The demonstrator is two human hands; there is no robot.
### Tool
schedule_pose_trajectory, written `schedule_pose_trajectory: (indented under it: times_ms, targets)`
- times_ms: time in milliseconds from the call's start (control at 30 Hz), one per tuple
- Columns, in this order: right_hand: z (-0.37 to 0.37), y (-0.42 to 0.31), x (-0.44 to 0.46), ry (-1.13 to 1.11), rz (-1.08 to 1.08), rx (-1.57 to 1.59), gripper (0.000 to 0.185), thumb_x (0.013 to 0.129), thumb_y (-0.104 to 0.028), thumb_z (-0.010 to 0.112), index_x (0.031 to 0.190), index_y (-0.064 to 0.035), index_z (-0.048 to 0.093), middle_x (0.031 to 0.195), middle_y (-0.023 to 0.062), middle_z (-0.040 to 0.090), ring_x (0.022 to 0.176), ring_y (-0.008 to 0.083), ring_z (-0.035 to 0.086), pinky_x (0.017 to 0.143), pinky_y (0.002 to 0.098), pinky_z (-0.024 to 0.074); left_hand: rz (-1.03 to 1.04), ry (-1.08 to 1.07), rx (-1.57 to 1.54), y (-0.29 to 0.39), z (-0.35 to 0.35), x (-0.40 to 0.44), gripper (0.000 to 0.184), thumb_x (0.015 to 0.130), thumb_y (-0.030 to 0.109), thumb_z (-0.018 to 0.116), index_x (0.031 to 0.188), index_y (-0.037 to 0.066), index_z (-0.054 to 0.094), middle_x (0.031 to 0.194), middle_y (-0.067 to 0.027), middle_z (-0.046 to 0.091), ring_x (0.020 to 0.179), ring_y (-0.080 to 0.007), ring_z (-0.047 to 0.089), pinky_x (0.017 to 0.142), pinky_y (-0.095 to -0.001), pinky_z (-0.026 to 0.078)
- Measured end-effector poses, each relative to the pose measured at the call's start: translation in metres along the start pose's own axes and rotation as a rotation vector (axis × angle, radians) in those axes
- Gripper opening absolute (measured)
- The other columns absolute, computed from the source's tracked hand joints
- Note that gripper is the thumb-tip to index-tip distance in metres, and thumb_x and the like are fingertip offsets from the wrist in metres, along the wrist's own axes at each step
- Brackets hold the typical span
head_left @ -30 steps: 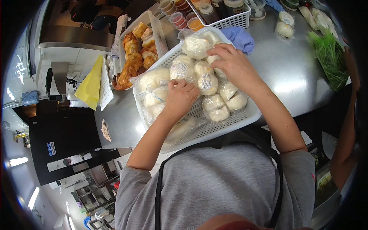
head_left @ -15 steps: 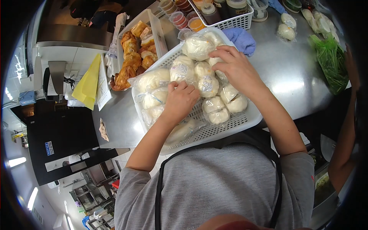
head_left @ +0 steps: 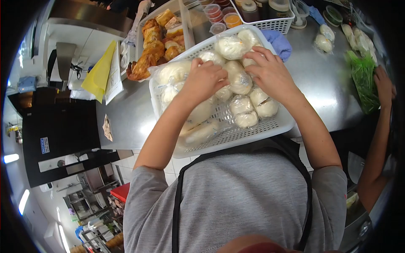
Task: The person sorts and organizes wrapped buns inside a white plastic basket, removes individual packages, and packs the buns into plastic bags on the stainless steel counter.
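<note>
A white perforated plastic basket (head_left: 202, 148) holds several clear-wrapped packs of white round buns. My left hand (head_left: 206, 80) is over the middle of the basket, its fingers bent around a wrapped pack of buns (head_left: 211, 57) that it mostly covers. My right hand (head_left: 270, 74) grips a bun pack at the basket's right side with curled fingers, hiding much of it. Between my hands lies a labelled bun pack (head_left: 238, 79), tilted. Nearer me sit two-bun packs (head_left: 244, 113), and longer wrapped pieces (head_left: 202, 133) lie at the front left.
Behind the basket are a tub of browned roasted meat (head_left: 154, 46), lidded sauce cups (head_left: 214, 14) and a white crate of jars (head_left: 283, 23). A blue cloth (head_left: 277, 43) touches the basket. On the right are bagged greens (head_left: 363, 82) and another person's hand (head_left: 384, 84).
My left hand has moved up and right across the packs. My right hand stays at the right-side pack. The middle pack has tilted, and another person's hand has come into view beside the greens.
</note>
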State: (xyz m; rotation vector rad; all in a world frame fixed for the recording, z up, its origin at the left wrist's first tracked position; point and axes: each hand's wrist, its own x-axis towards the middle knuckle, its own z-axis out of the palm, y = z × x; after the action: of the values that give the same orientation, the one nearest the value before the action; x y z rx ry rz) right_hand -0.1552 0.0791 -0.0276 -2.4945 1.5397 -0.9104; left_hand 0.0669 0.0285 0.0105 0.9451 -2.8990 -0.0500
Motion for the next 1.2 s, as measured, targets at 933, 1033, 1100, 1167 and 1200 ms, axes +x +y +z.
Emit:
schedule_pose_trajectory:
  times_ms: [933, 1033, 1100, 1167, 1200]
  targets:
    - [0.051, -0.052, 0.028, -0.237, -0.332, 0.048, 0.017, 0.078, -0.010, 0.056, 0.095, -0.0106, 0.059, 0.092, 0.0033, 0.056, 0.096, 0.0206, 0.057, 0.077, 0.0374, 0.0444, -0.165, 0.130, -0.434, -0.052, 0.013, -0.005, 0.044, 0.076, 0.023, 0.073, 0.117, 0.017, 0.057, 0.120, -0.0106, 0.051, 0.110, -0.0328, 0.051, 0.093, -0.0389, 0.044]
    - [0.029, -0.056, 0.032, -0.012, -0.254, 0.215, 0.012, 0.081, -0.011, 0.057, 0.092, -0.0086, 0.057, 0.090, 0.0049, 0.058, 0.087, 0.0232, 0.058, 0.072, 0.0375, 0.0464, -0.153, 0.159, -0.454, -0.057, 0.016, -0.005, 0.043, 0.075, 0.023, 0.073, 0.115, 0.015, 0.058, 0.116, -0.0103, 0.053, 0.108, -0.0317, 0.053, 0.093, -0.0378, 0.045]
    - [0.014, -0.061, 0.034, 0.284, -0.004, 0.508, 0.011, 0.091, -0.014, 0.054, 0.088, -0.0036, 0.055, 0.088, 0.0017, 0.058, 0.080, 0.0161, 0.056, 0.065, 0.0307, 0.0460, -0.146, 0.178, -0.461, -0.059, 0.018, -0.007, 0.042, 0.075, 0.023, 0.073, 0.114, 0.014, 0.059, 0.114, -0.0102, 0.054, 0.107, -0.0314, 0.053, 0.092, -0.0375, 0.045]
    - [-0.006, -0.061, 0.037, 0.349, 0.131, 0.651, 0.016, 0.093, -0.020, 0.054, 0.086, -0.0050, 0.053, 0.082, 0.0027, 0.059, 0.071, 0.0143, 0.057, 0.061, 0.0303, 0.0463, -0.148, 0.156, -0.460, -0.060, 0.021, -0.004, 0.042, 0.075, 0.023, 0.073, 0.113, 0.013, 0.059, 0.115, -0.0102, 0.054, 0.108, -0.0316, 0.053, 0.092, -0.0377, 0.044]
    - [-0.014, -0.051, 0.037, 0.348, 0.236, 0.723, 0.018, 0.094, -0.020, 0.053, 0.085, -0.0052, 0.053, 0.075, 0.0009, 0.057, 0.066, 0.0106, 0.054, 0.057, 0.0278, 0.0446, -0.193, 0.154, -0.474, -0.055, 0.016, -0.005, 0.041, 0.075, 0.023, 0.073, 0.113, 0.013, 0.059, 0.116, -0.0099, 0.054, 0.108, -0.0310, 0.053, 0.093, -0.0374, 0.044]
